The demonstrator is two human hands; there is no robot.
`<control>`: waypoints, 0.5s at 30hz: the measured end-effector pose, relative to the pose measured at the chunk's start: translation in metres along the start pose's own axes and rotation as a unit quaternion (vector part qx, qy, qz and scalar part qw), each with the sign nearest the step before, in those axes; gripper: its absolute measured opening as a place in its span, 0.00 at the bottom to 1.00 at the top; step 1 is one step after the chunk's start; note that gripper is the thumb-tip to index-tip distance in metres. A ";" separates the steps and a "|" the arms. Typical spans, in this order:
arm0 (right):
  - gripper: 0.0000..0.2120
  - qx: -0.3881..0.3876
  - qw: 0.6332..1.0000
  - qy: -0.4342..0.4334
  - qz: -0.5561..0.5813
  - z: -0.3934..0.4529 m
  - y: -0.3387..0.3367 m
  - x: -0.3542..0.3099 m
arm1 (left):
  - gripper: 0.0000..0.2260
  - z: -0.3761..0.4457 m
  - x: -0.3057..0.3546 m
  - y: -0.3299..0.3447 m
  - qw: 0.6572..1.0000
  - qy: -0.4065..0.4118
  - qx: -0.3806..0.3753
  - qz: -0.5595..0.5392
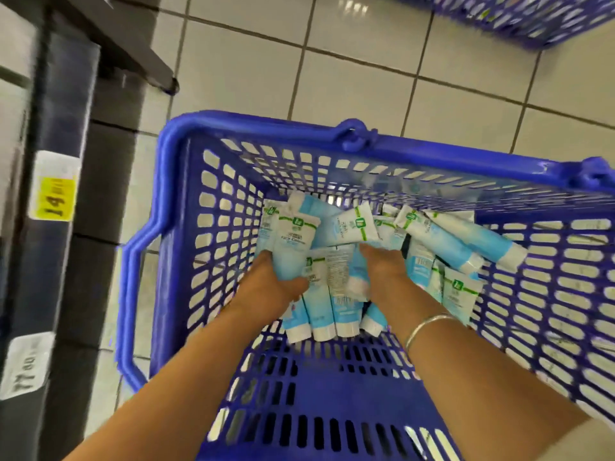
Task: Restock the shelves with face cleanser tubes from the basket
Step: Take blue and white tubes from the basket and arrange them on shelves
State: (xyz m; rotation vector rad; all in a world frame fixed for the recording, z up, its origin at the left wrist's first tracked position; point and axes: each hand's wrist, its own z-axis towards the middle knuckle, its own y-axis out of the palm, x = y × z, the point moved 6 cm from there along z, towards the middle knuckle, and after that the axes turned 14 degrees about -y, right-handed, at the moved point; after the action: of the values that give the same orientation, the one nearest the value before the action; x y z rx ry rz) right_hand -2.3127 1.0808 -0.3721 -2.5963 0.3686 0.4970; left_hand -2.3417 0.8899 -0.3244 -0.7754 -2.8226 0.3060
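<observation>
A blue plastic basket [213,247] stands on the tiled floor and holds several light blue and white face cleanser tubes [442,237]. Both my hands reach down into it. My left hand [278,281] and my right hand [387,271] close from either side on a bunch of tubes [327,294], whose white caps point toward me. My fingers are hidden among the tubes. More tubes lie loose at the far and right side of the basket. A silver bangle sits on my right wrist.
Dark shelf edges with price labels [55,194] run down the left side. A second blue basket [519,18] stands at the top right on the white tiled floor [332,78]. A dark shelf foot [146,61] juts out at the upper left.
</observation>
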 end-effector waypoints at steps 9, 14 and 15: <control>0.02 -0.087 0.987 -0.030 0.128 -0.152 -0.063 -0.019 | 0.12 -0.154 0.000 -0.044 0.983 0.036 -0.064 -0.170; 0.10 -0.171 0.962 -0.156 0.145 -0.271 -0.091 -0.113 | 0.13 -0.274 0.013 -0.100 0.978 0.088 -0.048 -0.183; 0.10 -0.193 0.954 -0.183 0.142 -0.298 -0.096 -0.134 | 0.12 -0.300 0.014 -0.113 0.978 0.098 -0.041 -0.181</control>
State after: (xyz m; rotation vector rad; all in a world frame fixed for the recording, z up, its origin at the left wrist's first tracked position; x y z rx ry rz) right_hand -2.3175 1.0389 -0.0342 -2.7424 0.5651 1.2390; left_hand -2.3346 0.8451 -0.0065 -0.2723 -2.7293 0.0506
